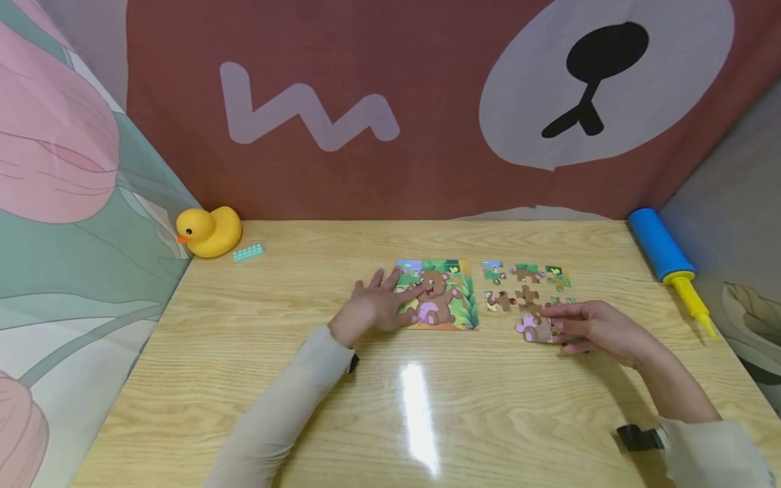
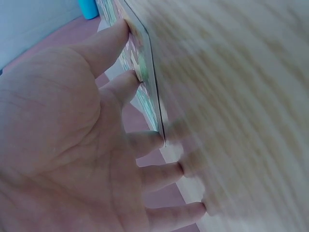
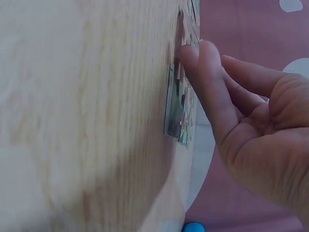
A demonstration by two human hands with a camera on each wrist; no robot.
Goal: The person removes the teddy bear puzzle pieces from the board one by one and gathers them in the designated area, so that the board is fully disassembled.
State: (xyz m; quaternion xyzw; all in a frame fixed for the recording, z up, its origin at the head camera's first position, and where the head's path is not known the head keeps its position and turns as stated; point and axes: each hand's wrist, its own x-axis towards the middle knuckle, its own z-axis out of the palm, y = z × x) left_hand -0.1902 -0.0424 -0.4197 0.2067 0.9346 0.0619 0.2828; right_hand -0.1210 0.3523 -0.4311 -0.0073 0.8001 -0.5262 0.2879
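Observation:
My left hand (image 1: pixel 381 305) rests with spread fingers over the left edge of a square bear picture board (image 1: pixel 457 318). In the left wrist view, the thumb and a finger touch the board's face (image 2: pixel 137 53), while other fingertips reach down to the wood. My right hand (image 1: pixel 604 332) pinches a pink and brown jigsaw piece (image 1: pixel 535 329) at its right side, below the other pieces. Several loose jigsaw pieces (image 1: pixel 527 274) lie in rows right of the board, with those nearest my right fingers partly hidden.
A yellow rubber duck (image 1: pixel 213 232) and a small turquoise toy brick (image 1: pixel 248 253) are at the table's back left. At the right edge lies a blue pump with a yellow nozzle (image 1: pixel 662 244). A printed cloth (image 1: pixel 427 183) hangs behind the wooden table (image 1: pixel 488 420).

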